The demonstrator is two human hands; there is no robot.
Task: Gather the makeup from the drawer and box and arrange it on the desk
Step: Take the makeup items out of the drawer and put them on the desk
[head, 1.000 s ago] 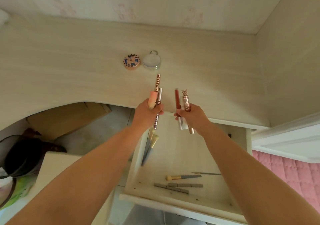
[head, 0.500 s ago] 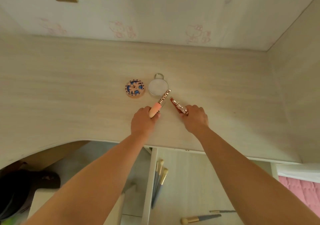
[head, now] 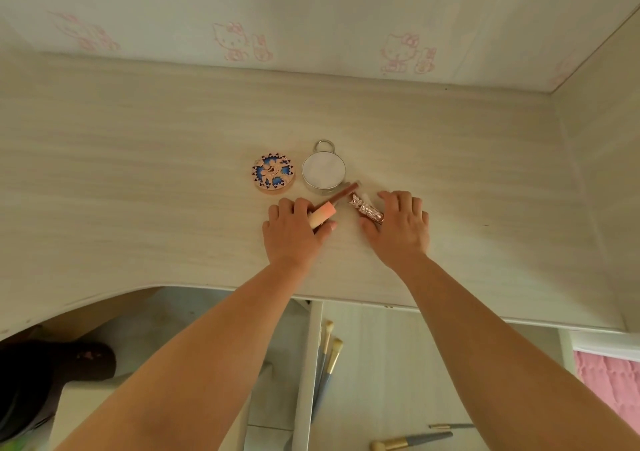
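Both hands have come down onto the pale wood desk [head: 138, 180] — left hand [head: 294, 232] pinching a peach-capped tube [head: 322, 215], right hand [head: 398, 225] gripping an ornate rose-gold tube [head: 366, 209]. Both tubes now lie at six o'clock of the white round compact [head: 323, 170] — brushes [head: 329, 357] remain in the drawer.

I see a pale wood-grain table [head: 138, 173]. On it sit a flowered round compact [head: 273, 172] just beside a white round tin [head: 323, 171], with thin makeup tubes [head: 341, 196] touching the tin.

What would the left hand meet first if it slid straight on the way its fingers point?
Probably the round white compact: the left hand points up and right, its tube tips close beside that rim; contact unclear.
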